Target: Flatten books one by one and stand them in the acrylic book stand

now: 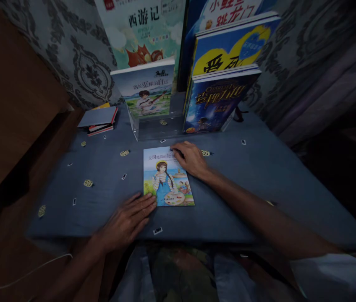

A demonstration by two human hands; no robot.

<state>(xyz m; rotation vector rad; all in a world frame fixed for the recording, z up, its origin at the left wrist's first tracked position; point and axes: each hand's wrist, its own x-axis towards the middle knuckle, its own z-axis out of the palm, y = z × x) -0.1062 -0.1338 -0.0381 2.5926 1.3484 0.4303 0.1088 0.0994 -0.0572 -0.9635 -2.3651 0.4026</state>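
Dim room, patterned grey wallpaper (80,54) behind; a low table under a blue cloth (244,188) fills the middle of the view, with dark wood panelling to its left.

Left side: small round yellow tokens (87,183) and little dark tags lie scattered flat on the cloth. A short stack of thin books (98,119) lies at the far left corner, near the wall.

Left hand (127,222): laid flat on the cloth, palm down, fingers spread and extended. Its fingertips touch the lower left corner of the picture book (167,180). Nothing is gripped.

The picture book lies flat, cover up, at the centre of the table near its front half. The cover shows a girl in a blue dress and a yellow hat.

Behind it, a clear plastic stand (155,126) holds a smaller upright book (148,90), with larger books propped against the wall further back.

Right hand (190,159): resting palm down on the upper right corner of the picture book, fingers lightly curled over its top edge. Whether the fingers have pinched the edge cannot be told. A round token sits just beside this hand.

Right side: two blue upright books (218,100) stand one behind the other.
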